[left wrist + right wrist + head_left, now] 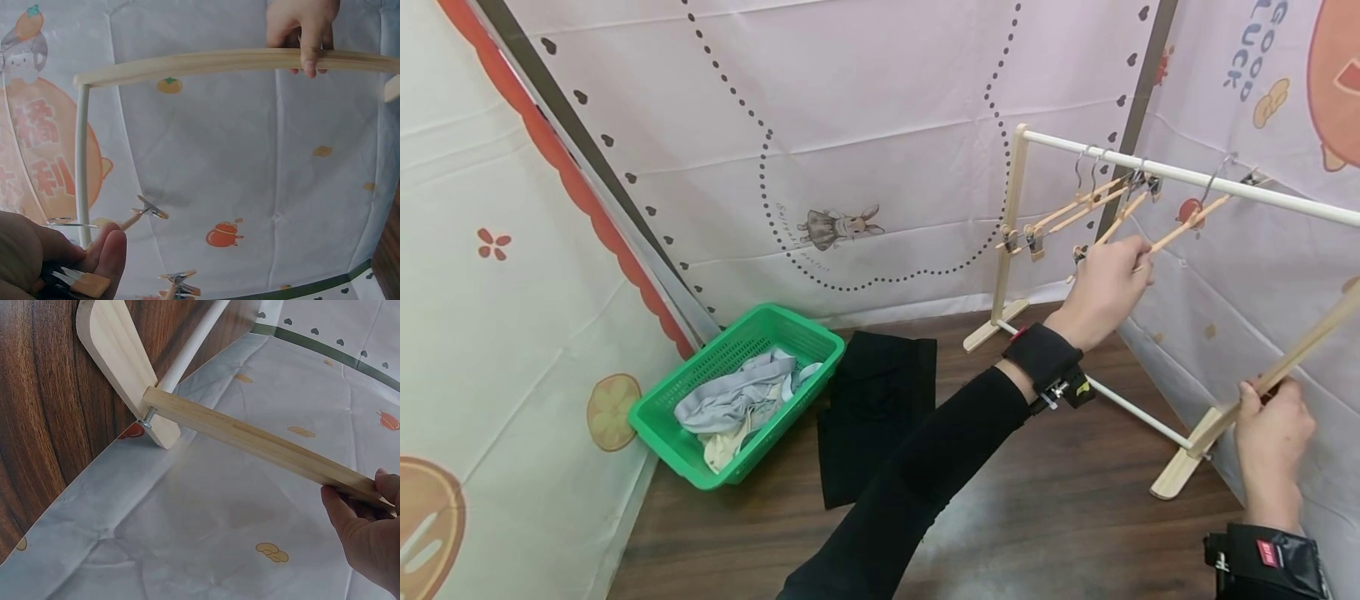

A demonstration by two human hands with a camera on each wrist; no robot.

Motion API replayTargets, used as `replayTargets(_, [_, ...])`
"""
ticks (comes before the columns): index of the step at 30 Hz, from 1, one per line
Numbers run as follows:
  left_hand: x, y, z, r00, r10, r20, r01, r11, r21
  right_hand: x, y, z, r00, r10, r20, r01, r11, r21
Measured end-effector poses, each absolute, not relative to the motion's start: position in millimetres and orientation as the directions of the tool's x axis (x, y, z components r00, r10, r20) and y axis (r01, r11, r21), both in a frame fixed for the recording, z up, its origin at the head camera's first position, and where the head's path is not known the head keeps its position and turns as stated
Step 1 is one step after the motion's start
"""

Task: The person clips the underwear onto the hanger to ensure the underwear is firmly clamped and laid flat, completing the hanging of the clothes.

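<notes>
Left hand (1108, 283): narrow grip, fingers closed round a wooden clip hanger (1191, 223) on the right side of the scene. Hanger bar runs up-right from the fist; metal hook meets the white rail (1292, 194) of the drying rack, clip on the bar's right end. Nothing clipped there.

Right hand (1273, 437): gripping the rack's near post (1318, 336), thumb and fingers round the wood, above the foot (1171, 477).

More clip hangers (1063, 210) hang from the rail just left of the held one, toward the far post (1010, 183). White lower bar (1138, 410) joins the two ends near the floor (1015, 533).

Left: green basket (679, 460) against the wall, pale clothes (737, 392) heaped inside. Black garment (880, 400) flat on the floor just right of it, partly behind the left sleeve (917, 483).
</notes>
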State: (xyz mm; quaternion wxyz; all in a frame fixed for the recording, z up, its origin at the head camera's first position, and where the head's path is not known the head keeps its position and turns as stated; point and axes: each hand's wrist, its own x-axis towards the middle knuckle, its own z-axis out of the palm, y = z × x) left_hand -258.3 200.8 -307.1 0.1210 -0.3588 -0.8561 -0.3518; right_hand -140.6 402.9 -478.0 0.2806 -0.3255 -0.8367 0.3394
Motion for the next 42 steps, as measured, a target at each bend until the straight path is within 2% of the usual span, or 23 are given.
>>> replayTargets(7, [-251.0,174.8,-333.0,-0.626,0.568,0.534,0.775,0.379,0.506,-143.3,398.8,-478.8,-0.614,0.744,0.264,0.357,0.56,-0.748])
replayTargets(12, [-247.2,156.0,-370.0,-0.586,0.592,0.553,0.809,0.4,0.43,-145.1,395.9,-478.3,-0.601,0.752,0.269,0.374,0.563,-0.738])
replayTargets(16, [-248.7,136.5,-407.1,-0.59,0.606,0.533,0.807,0.459,0.372,-145.7,394.5,-477.5,-0.614,0.746,0.258,0.38,0.565,-0.732])
replayTargets(23, [-257.3,84.1,-481.0,-0.657,0.57,0.493,0.741,0.609,0.283,-143.3,391.4,-479.2,-0.622,0.753,0.213,0.394,0.536,-0.747])
replayTargets(34, [-262.9,7.1,-545.6,-0.808,0.322,0.494,0.476,0.851,0.223,-139.1,392.9,-479.7,-0.583,0.761,0.285,0.381,0.566,-0.732])
replayTargets(42, [-257.6,-2.0,-567.5,-0.808,0.393,0.439,0.425,0.905,-0.026,-139.7,390.6,-478.6,-0.593,0.769,0.24,0.417,0.548,-0.725])
